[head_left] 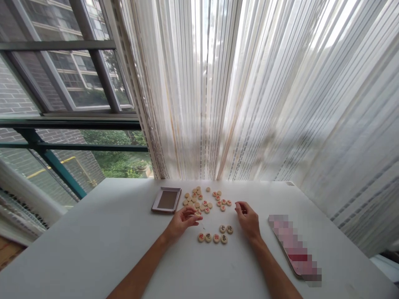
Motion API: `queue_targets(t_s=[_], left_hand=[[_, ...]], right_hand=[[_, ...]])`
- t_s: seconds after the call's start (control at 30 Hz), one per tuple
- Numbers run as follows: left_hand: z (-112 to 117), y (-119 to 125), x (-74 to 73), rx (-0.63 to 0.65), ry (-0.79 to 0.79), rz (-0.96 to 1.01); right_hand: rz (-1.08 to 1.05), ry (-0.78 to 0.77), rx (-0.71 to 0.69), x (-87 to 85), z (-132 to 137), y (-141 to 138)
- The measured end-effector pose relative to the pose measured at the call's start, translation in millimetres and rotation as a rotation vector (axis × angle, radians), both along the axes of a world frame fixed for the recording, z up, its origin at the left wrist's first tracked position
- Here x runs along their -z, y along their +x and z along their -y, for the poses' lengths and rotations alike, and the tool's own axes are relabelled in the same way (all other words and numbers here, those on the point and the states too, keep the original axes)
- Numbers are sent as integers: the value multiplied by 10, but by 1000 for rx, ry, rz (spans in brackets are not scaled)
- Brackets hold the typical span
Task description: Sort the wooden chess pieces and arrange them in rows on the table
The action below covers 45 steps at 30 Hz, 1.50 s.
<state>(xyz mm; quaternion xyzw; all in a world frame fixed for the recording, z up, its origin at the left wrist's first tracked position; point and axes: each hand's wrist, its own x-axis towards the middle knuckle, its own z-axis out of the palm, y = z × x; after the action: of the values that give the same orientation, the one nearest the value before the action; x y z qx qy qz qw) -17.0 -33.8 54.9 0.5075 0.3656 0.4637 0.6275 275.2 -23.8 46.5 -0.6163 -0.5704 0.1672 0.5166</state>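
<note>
At the left of the loose pile, my left hand [183,219] is closed, with thumb and fingers pinching a Chinese chess piece [197,213]. My right hand [248,216] hovers right of the pieces with its fingers curled in; whatever they may hold is hidden. Between the hands and nearer to me, a row has a red-marked piece [201,237], a black-marked piece [208,237], another red one [216,238] and another black one [224,239]. Just above the row's right end sit two black-marked pieces, one [222,229] beside the other [230,229].
Several loose round wooden pieces [193,200], some face down, lie scattered beyond my hands. An open shallow box [154,199] is left of them. A long pinkish, pixelated object [291,245] lies at right on the white table [109,232]. Curtains [187,104] hang behind the far edge.
</note>
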Motion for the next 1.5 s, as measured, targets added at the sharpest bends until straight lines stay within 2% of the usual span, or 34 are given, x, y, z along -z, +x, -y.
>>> queue_targets(t_s=[0.1,0.17,0.27,0.37,0.43,0.5,0.63,0.8,0.97,1.1,1.27,1.5], left_hand=[[13,-13,123,-67,83,-106],[51,-10,132,-94,173,-211],[157,11,51,-135,392,-411],[283,50,-50,-184,617,-534],[353,80,-88,-193,717,-541],[404,107,-100,-196,796,-514],[465,143,-97,-196,910,-475],[516,173,-168,-141,1019,-503],[538,197,-202,-140,1002,-517],[487,168,-130,-225,903,-562],[401,138,-65,-318,789,-576],[387,143,-40,-321,698,-590]], right_hand=[[35,49,-9,-45,42,-37],[61,84,-30,-84,88,-87],[101,131,-110,-157,196,-214],[184,211,-336,-241,360,-395],[234,214,-475,-283,489,-528],[270,176,-548,-302,612,-648],[254,111,-557,-279,760,-798],[138,48,-539,-263,774,-846],[36,13,-523,-304,743,-825],[-79,-14,-486,-340,673,-712],[-258,-26,-507,-326,558,-537],[-248,-36,-521,-278,548,-506]])
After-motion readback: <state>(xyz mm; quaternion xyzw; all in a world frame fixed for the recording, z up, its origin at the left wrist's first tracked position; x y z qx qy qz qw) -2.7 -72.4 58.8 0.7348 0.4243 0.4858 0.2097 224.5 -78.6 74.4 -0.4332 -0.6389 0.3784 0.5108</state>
